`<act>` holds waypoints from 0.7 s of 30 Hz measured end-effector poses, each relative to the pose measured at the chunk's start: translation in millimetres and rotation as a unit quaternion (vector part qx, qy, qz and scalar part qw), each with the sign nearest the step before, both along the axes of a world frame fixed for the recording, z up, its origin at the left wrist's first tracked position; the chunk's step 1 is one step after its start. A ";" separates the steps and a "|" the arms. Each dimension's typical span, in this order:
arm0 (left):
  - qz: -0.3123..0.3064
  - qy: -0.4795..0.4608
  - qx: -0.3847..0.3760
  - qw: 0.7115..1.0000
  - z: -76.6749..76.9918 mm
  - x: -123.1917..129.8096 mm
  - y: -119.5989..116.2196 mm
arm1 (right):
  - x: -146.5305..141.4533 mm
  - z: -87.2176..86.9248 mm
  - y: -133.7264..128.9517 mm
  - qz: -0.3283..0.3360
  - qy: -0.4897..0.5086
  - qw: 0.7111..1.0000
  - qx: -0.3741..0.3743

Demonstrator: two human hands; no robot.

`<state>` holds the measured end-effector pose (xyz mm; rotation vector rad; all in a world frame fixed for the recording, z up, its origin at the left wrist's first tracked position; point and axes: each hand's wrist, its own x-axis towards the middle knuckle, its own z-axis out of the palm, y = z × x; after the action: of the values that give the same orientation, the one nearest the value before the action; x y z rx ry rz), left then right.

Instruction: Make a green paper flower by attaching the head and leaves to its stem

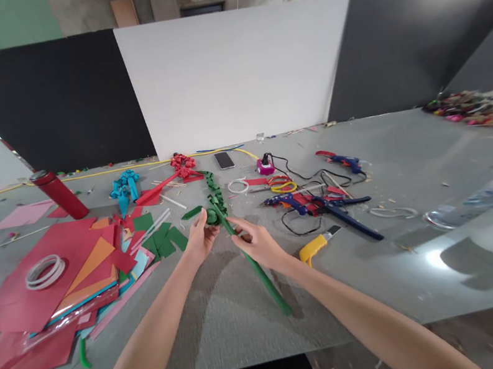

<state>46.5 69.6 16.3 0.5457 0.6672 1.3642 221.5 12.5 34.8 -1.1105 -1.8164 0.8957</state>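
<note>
A chain of curled green paper [213,185] lies on the table ahead of my hands, joined to a long green paper stem [267,285] that slants down toward me. My left hand [203,239] pinches the curled green paper near the stem's upper end. Around the stem, the fingers of my right hand [253,240] are closed, a little below that spot. A pointed green paper leaf [191,213] sticks out to the left above my left hand. Green paper pieces [164,239] lie left of it.
Red paper sheets [15,299] with a white tape roll [45,272] cover the left side, below a red flask [60,193]. On the right are pliers [347,218], glue guns [341,161] and a yellow cutter [316,248]. A phone [224,160] and red paper flower [183,165] lie behind.
</note>
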 end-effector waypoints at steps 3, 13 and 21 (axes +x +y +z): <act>-0.017 -0.030 -0.014 0.999 4.3 -1.5 -0.7 | -0.5 -1.9 1.9 0.000 0.044 0.998 -0.048; -0.034 -0.013 0.027 0.999 3.2 -3.1 -2.3 | -2.9 -3.2 10.5 0.045 0.217 0.965 -0.142; 0.079 0.127 0.119 0.982 0.8 2.3 -5.0 | -2.8 -6.1 14.1 0.058 0.330 0.917 -0.218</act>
<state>48.8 64.5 17.1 0.8850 0.7700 1.5499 218.7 26.6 28.7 -0.8073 -1.1523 1.5794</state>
